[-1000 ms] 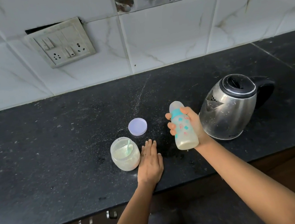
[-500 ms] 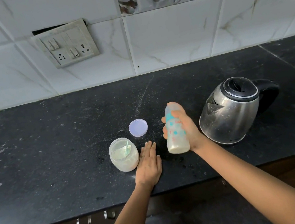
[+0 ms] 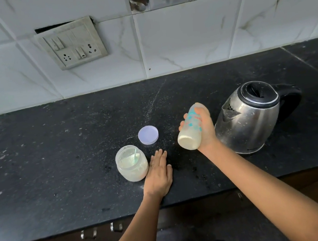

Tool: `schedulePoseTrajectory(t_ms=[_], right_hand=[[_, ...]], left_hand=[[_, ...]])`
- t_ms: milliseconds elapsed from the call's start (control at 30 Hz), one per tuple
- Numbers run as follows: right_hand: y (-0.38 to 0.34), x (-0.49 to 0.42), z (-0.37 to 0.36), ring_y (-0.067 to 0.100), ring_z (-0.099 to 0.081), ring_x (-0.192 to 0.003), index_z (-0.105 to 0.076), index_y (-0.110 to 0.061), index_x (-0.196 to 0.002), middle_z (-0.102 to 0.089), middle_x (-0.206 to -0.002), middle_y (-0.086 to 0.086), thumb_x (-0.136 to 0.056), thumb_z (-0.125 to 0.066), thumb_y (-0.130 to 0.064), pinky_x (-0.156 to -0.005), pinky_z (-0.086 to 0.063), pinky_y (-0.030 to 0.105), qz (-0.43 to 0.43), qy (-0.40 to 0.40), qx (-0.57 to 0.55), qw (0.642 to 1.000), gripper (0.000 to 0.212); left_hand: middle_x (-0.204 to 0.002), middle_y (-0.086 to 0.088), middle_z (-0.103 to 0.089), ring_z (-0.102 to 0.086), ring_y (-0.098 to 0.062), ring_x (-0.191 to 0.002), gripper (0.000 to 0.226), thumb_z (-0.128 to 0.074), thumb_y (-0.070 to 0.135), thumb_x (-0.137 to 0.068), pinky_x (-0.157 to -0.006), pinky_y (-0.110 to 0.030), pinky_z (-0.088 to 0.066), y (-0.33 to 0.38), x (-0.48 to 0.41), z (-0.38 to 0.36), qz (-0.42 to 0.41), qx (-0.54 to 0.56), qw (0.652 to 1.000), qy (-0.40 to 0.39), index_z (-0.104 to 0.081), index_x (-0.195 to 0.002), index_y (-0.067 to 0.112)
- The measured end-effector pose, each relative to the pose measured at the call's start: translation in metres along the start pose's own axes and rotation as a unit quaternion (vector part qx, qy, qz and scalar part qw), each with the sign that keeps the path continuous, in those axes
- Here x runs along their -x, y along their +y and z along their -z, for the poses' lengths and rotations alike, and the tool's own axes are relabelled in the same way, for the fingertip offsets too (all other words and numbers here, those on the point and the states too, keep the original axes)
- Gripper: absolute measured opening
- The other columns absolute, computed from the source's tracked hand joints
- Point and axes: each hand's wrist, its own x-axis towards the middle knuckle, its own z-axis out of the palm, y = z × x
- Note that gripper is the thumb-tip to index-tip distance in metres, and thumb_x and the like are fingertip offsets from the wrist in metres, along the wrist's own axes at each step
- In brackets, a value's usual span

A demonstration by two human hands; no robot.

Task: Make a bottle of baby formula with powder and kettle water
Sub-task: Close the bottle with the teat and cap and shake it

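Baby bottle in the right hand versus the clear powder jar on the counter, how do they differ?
The translucent baby bottle with teal and red prints is gripped tilted in the right hand, off the surface; the clear plastic powder jar stands upright on the black stone counter. The baby bottle is slim and printed, the powder jar squat and plain. Both hold pale, creamy-white contents.

Open black speckled stone counter (image 3: 46, 156) stretches left of and behind a cluster: a clear plastic jar of pale powder (image 3: 132, 164), a round lilac lid (image 3: 148, 134) behind it, the left hand (image 3: 158, 173) flat beside the jar, and the right hand (image 3: 206, 134) gripping a tilted baby bottle (image 3: 191, 131) close beside a steel kettle (image 3: 250, 119).
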Motion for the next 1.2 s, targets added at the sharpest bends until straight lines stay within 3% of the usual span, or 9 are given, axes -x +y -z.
schedulePoseTrajectory(t_ms=[133, 300, 433, 600, 700, 800, 933, 1067, 1200], right_hand=[[0.019, 0.012, 0.005, 0.021, -0.053, -0.052, -0.05, -0.012, -0.103, -0.053, -0.077, 0.006, -0.087, -0.056, -0.024, -0.052, -0.047, 0.03, 0.007, -0.043, 0.108, 0.993, 0.021], [0.003, 0.002, 0.0, 0.017, -0.055, -0.049, -0.046, -0.011, -0.104, -0.051, -0.077, 0.005, -0.09, -0.054, -0.031, -0.052, -0.049, 0.025, 0.031, 0.006, 0.012, 0.999, 0.026], [0.022, 0.016, 0.003, 0.023, -0.053, -0.05, -0.045, -0.019, -0.113, -0.056, -0.074, 0.007, -0.085, -0.055, -0.019, -0.05, -0.047, 0.031, 0.046, -0.043, 0.093, 0.994, 0.03], [0.002, 0.003, -0.002, 0.016, -0.054, -0.05, -0.05, -0.012, -0.099, -0.051, -0.076, 0.004, -0.092, -0.051, -0.034, -0.051, -0.049, 0.024, 0.019, 0.016, -0.013, 1.0, 0.023], [0.016, 0.011, 0.003, 0.02, -0.052, -0.048, -0.047, -0.011, -0.102, -0.052, -0.073, 0.006, -0.092, -0.051, -0.023, -0.049, -0.046, 0.027, 0.026, -0.024, 0.067, 0.997, 0.016], [0.015, 0.011, 0.003, 0.02, -0.053, -0.05, -0.043, -0.016, -0.111, -0.055, -0.074, 0.005, -0.087, -0.054, -0.024, -0.05, -0.048, 0.029, 0.037, -0.034, 0.069, 0.996, 0.027], [0.002, 0.001, 0.001, 0.016, -0.054, -0.048, -0.051, -0.012, -0.091, -0.052, -0.072, 0.002, -0.089, -0.052, -0.034, -0.049, -0.048, 0.024, 0.019, -0.004, -0.016, 1.0, 0.022], [0.024, 0.015, 0.008, 0.021, -0.053, -0.048, -0.046, -0.015, -0.112, -0.055, -0.075, 0.007, -0.08, -0.058, -0.026, -0.048, -0.048, 0.029, 0.009, -0.069, 0.095, 0.993, 0.035], [0.018, 0.008, 0.013, 0.016, -0.053, -0.048, -0.049, -0.01, -0.093, -0.049, -0.073, 0.003, -0.09, -0.052, -0.036, -0.049, -0.049, 0.024, -0.001, 0.009, -0.016, 1.0, 0.026]], left_hand=[[-0.158, -0.008, -0.024, -0.013, -0.02, -0.149, 0.05, -0.036, 0.025, -0.101, -0.119, -0.024, 0.004, 0.0, 0.001, 0.001, -0.005, 0.002, 1.0, 0.002, -0.03, -0.149, 0.011], [-0.158, -0.008, -0.024, -0.014, -0.022, -0.148, 0.05, -0.036, 0.024, -0.101, -0.12, -0.026, 0.003, -0.001, 0.0, 0.001, -0.002, 0.001, 1.0, -0.002, -0.03, -0.149, 0.011], [-0.158, -0.009, -0.024, -0.014, -0.021, -0.148, 0.05, -0.036, 0.025, -0.101, -0.12, -0.027, 0.002, -0.001, 0.0, 0.001, -0.009, -0.003, 1.0, -0.006, -0.029, -0.149, 0.01], [-0.158, -0.009, -0.024, -0.014, -0.021, -0.148, 0.05, -0.036, 0.023, -0.102, -0.118, -0.023, 0.006, 0.0, 0.0, 0.003, -0.012, -0.004, 1.0, 0.002, -0.03, -0.149, 0.009], [-0.158, -0.009, -0.024, -0.014, -0.021, -0.148, 0.05, -0.036, 0.024, -0.101, -0.119, -0.024, 0.005, 0.0, 0.001, 0.003, -0.011, -0.003, 1.0, -0.005, -0.03, -0.149, 0.009], [-0.158, -0.009, -0.023, -0.014, -0.022, -0.148, 0.05, -0.035, 0.024, -0.101, -0.119, -0.025, 0.003, 0.0, 0.001, 0.002, -0.01, -0.001, 1.0, -0.002, -0.03, -0.149, 0.009], [-0.157, -0.011, -0.025, -0.016, -0.023, -0.148, 0.05, -0.034, 0.025, -0.101, -0.118, -0.025, 0.004, 0.0, 0.001, 0.002, -0.009, -0.005, 1.0, -0.003, -0.032, -0.148, 0.008], [-0.157, -0.01, -0.026, -0.016, -0.023, -0.148, 0.06, -0.021, 0.037, -0.096, -0.118, -0.024, 0.005, -0.001, 0.001, 0.002, -0.006, -0.008, 1.0, -0.017, -0.032, -0.148, 0.009], [-0.159, -0.008, -0.023, -0.014, -0.024, -0.149, 0.052, -0.03, 0.03, -0.1, -0.119, -0.026, 0.003, -0.002, 0.001, 0.002, -0.001, 0.002, 1.0, -0.017, -0.03, -0.149, 0.011]])
